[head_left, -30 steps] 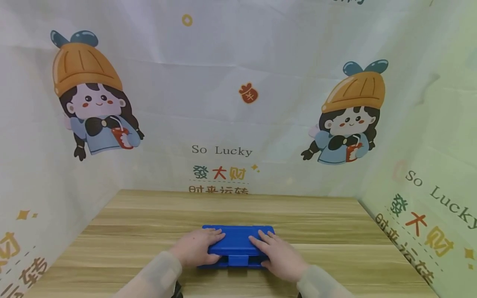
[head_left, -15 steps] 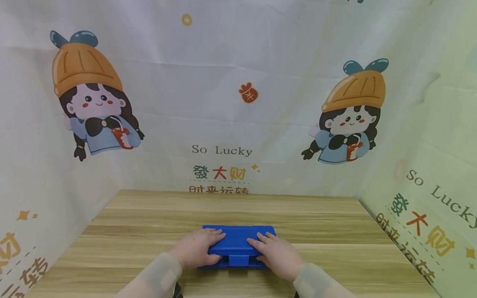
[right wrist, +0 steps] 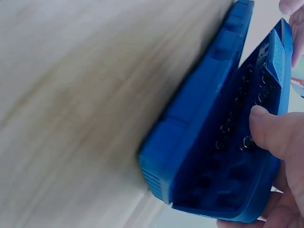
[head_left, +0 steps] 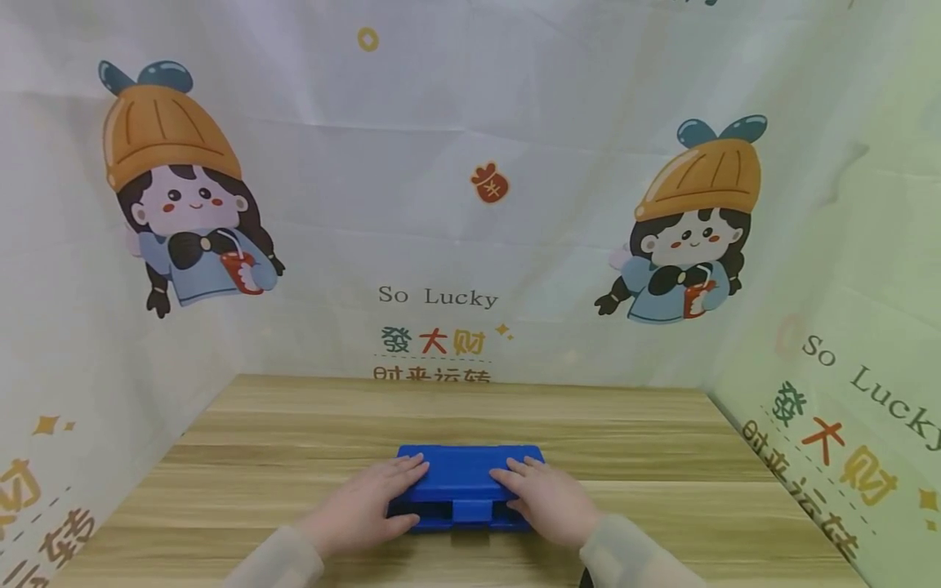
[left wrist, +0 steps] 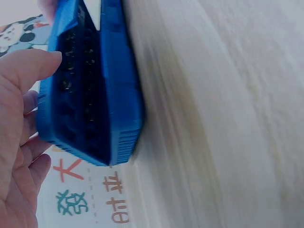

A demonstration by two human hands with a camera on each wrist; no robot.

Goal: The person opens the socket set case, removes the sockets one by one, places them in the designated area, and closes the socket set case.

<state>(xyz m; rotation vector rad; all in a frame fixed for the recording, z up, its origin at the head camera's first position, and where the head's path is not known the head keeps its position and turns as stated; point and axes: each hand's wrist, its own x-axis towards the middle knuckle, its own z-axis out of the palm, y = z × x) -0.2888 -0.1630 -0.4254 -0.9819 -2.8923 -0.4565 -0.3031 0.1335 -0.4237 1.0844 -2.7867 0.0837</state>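
Observation:
A blue case (head_left: 461, 474) rests on the table with its lid partly raised; in the left wrist view a gap parts lid and base (left wrist: 124, 95). My left hand (head_left: 362, 505) holds the lid's left end, fingers on top and thumb at the front edge. Opposite it, my right hand (head_left: 557, 505) grips the right end, its thumb (right wrist: 266, 128) on the inner side of the lid and its other fingers outside. Rows of small, dark, shiny round pieces (right wrist: 248, 142) show inside the lid; the left wrist view blurs them.
The wooden table (head_left: 257, 441) extends around the case. A pale printed cloth (head_left: 441, 245) with cartoon figures and lettering hangs behind it and along both sides.
My left hand has shifted left and slightly nearer, with less of its fingers over the lid. My right hand has moved slightly left. The case stays about where it was, its lid partly raised.

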